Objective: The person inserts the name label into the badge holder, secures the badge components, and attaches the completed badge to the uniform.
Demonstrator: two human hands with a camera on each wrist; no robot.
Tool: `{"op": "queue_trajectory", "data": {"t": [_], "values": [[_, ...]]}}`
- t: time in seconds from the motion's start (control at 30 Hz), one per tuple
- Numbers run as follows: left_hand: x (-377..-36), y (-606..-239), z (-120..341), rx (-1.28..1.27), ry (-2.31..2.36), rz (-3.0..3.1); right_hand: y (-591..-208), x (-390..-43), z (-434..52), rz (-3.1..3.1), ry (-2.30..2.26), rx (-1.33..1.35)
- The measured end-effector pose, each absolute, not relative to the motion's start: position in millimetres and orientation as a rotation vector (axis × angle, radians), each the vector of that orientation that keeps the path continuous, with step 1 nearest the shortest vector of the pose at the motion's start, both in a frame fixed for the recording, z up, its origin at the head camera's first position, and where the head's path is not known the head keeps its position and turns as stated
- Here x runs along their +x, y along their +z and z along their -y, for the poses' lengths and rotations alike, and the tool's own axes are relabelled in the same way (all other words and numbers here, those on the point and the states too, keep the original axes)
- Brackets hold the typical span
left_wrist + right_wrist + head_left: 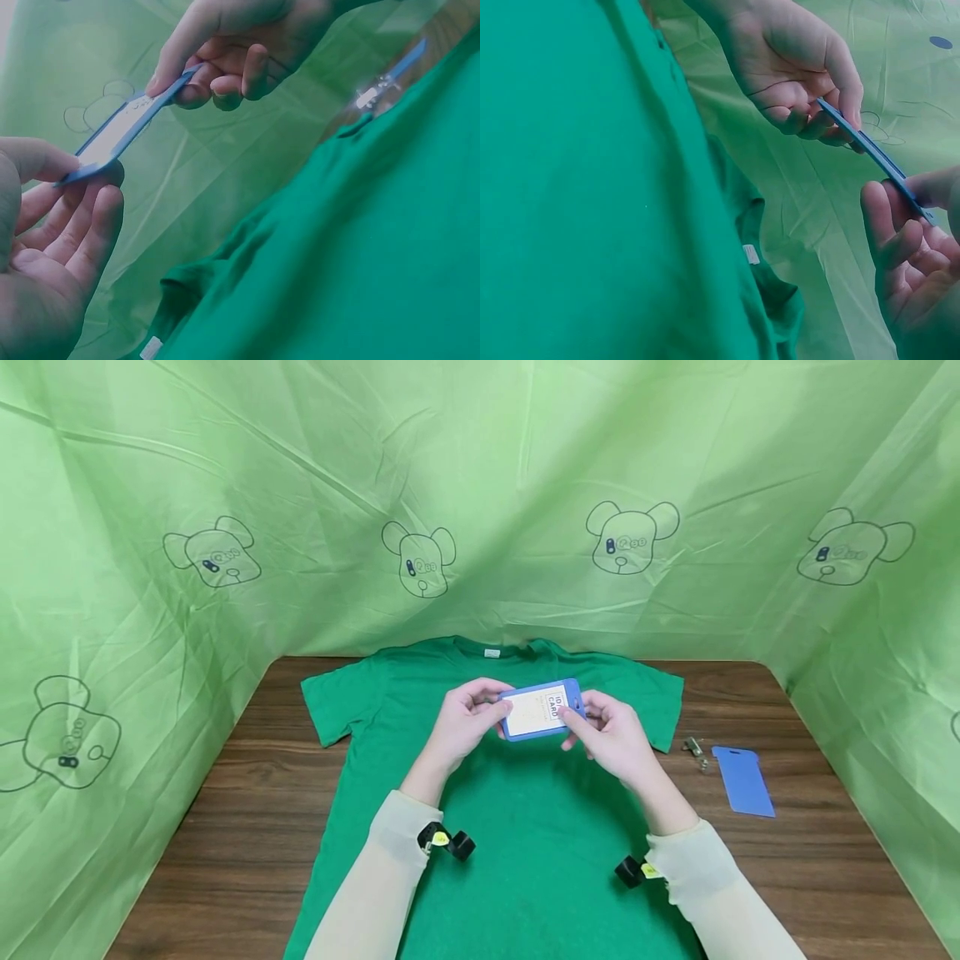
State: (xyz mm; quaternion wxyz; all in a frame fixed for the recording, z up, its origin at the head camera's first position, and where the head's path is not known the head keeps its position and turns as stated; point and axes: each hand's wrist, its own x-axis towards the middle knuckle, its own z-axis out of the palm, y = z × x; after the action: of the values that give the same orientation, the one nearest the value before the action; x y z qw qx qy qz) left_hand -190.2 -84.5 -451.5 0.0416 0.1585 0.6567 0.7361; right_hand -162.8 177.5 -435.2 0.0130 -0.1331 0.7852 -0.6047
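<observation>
Between both hands, above the green T-shirt [480, 827], is a blue ID card holder [538, 710] with a cream "ID CARD" insert. My left hand [471, 718] pinches its left end, thumb on the front face and fingers behind. At the slotted right end my right hand [609, 735] pinches it the same way. In the left wrist view the holder [120, 135] is tilted, its printed face showing. The right wrist view shows the holder [874, 154] almost edge-on, between the left hand [799, 75] and the right hand [922, 277].
A flat blue plastic piece [744, 782] with a slot lies on the wooden table [817, 860] at the right. Beside it is a small metal clip [694, 748] with a clear strap. Green curtains [480, 468] with printed bear heads enclose the table's back and sides.
</observation>
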Motion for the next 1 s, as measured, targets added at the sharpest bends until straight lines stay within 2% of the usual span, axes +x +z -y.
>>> {"op": "queue_trajectory", "data": {"t": [1.0], "values": [[-194, -457, 89, 0.528, 2.313, -1.957, -425, -166, -194, -2.389, -1.720, -0.330]]}}
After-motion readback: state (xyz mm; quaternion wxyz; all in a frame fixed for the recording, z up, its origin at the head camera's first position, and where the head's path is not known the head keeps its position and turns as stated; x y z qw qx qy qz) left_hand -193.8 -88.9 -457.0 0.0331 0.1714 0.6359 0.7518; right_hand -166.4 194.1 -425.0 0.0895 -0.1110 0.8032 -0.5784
